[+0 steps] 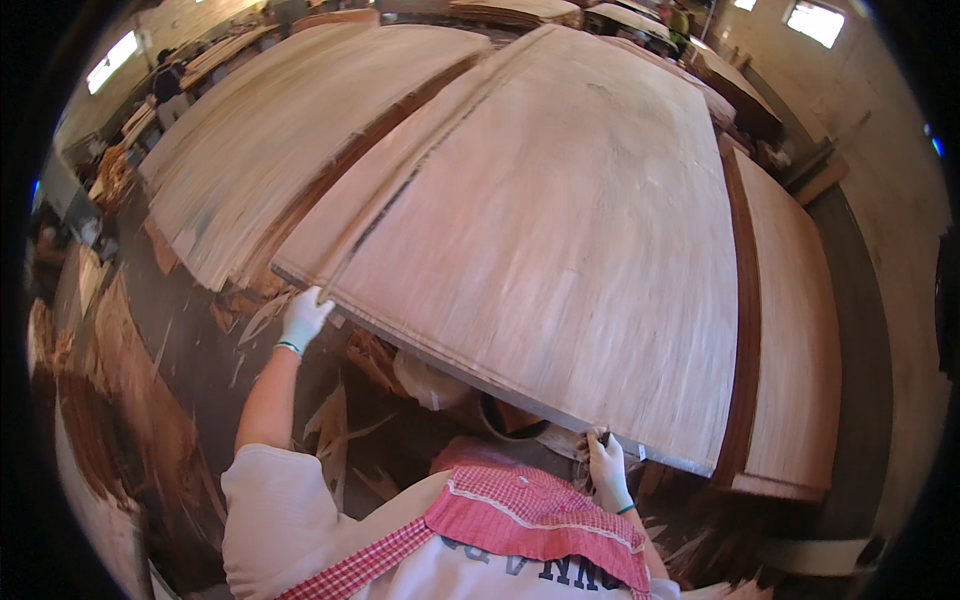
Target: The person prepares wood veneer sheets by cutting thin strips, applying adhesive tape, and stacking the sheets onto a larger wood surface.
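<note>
A large, pale wood veneer sheet [560,230] lies on top of a stack straight in front of me. Along its left side runs a narrow strip of veneer [400,165], with a dark, uneven gap between the two. My left hand [305,318], in a white glove, is closed on the veneer edge at the near left, where the gap meets the front. At the near right, my right hand [607,468] pinches the sheet's front edge. Its glove is white with dark fingertips, and the fingers are partly hidden.
Another veneer stack [290,110] stands to the left, and a lower one [795,340] to the right. Torn veneer scraps [140,370] litter the floor at left. Further stacks [515,10] and a person [170,90] are at the back. A wall [880,130] rises at right.
</note>
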A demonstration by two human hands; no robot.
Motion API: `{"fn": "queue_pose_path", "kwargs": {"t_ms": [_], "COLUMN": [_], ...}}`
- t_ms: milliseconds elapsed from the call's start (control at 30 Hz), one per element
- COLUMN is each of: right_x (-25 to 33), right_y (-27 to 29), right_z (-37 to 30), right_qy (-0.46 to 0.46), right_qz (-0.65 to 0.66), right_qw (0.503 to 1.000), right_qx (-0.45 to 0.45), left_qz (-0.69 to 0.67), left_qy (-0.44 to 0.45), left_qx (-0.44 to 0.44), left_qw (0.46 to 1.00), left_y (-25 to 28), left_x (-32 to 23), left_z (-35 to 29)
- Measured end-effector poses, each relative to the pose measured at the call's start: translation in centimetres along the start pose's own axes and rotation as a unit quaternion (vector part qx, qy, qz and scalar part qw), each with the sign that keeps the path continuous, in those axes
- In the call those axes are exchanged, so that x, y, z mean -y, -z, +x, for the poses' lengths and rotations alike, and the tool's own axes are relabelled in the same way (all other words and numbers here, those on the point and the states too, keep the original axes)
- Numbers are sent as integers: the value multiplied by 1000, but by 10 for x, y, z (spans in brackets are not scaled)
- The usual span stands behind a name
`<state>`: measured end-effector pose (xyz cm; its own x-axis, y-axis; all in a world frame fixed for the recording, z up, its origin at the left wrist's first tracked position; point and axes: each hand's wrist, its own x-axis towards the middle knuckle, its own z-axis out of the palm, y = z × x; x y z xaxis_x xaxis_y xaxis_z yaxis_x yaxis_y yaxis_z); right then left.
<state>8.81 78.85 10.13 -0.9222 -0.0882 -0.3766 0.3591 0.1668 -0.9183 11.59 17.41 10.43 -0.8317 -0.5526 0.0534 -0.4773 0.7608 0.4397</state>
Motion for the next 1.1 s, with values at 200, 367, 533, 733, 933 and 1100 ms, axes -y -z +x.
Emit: {"fn": "queue_pose_path", "kwargs": {"t_ms": [200, 367, 533, 733, 933, 1100], "right_x": [28, 14, 14, -45, -191, -233], "right_y": [-42, -21, -24, 49, 159, 199], "right_z": [-15, -39, -11, -90, -259, -376], "right_qy": [-61, -78, 31, -8, -273, -473], "right_qz": [-11, 17, -88, -142, -170, -74], "right_qw": [997, 997, 995, 952, 710, 452], "right_qx": [42, -3, -33, -271, -626, -753], "left_qz": [53, 18, -38, 79, -51, -106], "left_qy": [127, 61, -11, -170, -243, -354], "left_qx": [-30, -18, 48, -152, -2, 163], "left_qw": [990, 998, 998, 970, 969, 915], "left_y": [21, -46, -27, -54, -156, -217], "left_x": [144, 167, 211, 84, -61, -253], "left_z": [59, 77, 103, 141, 147, 30]}}
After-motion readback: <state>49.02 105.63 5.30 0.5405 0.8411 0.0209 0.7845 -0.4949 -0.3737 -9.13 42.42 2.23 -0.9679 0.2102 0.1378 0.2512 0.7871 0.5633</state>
